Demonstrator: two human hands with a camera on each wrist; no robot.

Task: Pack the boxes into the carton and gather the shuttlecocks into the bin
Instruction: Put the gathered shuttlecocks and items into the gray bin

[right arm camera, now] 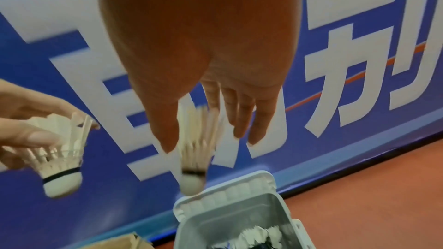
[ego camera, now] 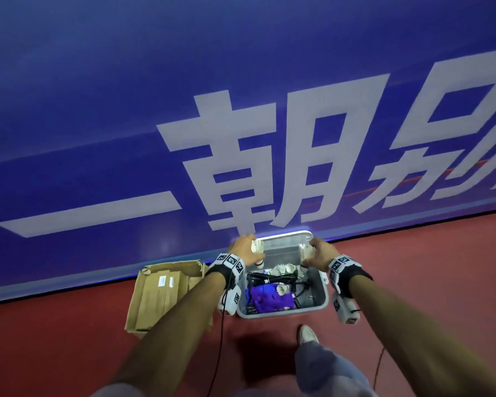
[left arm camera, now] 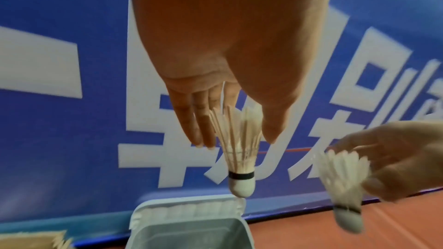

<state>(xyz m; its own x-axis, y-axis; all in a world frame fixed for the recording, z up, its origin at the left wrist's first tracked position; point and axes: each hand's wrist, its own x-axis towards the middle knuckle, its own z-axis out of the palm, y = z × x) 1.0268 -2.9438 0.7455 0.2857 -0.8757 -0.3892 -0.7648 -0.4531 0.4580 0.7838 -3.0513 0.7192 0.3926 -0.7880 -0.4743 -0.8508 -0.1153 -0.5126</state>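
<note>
Though left hand (left arm camera: 215, 54) pinches shuttlecock (left arm camera: 237, 149), right hand (right arm camera: 203, 44) grip blurred, unclear.

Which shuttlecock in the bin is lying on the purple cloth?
The single shuttlecock at the bin's middle; the other shuttlecocks sit bunched farther back, off the purple cloth.

1. The head view looks down over both forearms at the bin (ego camera: 284, 314) and carton (ego camera: 133, 306).
2. The wrist views look close along the left hand (left arm camera: 215, 54) and right hand (right arm camera: 191, 44), facing the banner (ego camera: 69, 110).
3. All three share the bin's far rim.
</note>
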